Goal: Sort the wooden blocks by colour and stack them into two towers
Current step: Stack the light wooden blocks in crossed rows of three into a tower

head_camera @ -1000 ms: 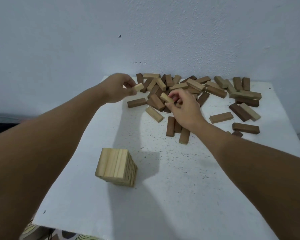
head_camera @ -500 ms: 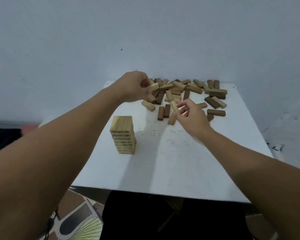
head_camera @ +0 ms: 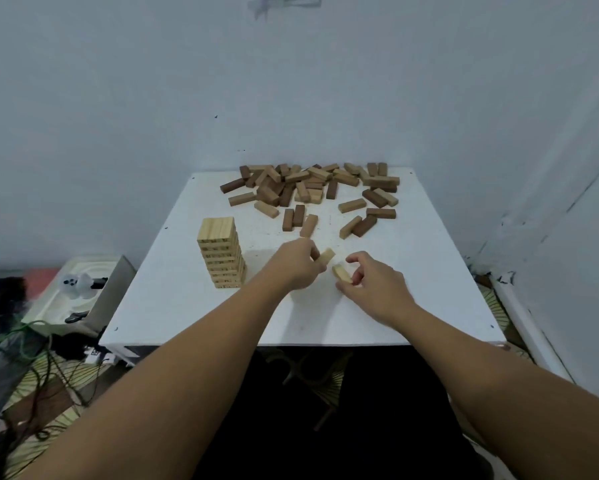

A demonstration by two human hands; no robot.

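Over the middle of the white table, the left hand has its grip clamped on a light wooden block, and the right hand pinches a second light block just beside it (the two blocks nearly meet). The light-block tower stands upright at nine o'clock from the hands. The loose pile of mixed light and dark blocks lies at twelve o'clock, against the wall.
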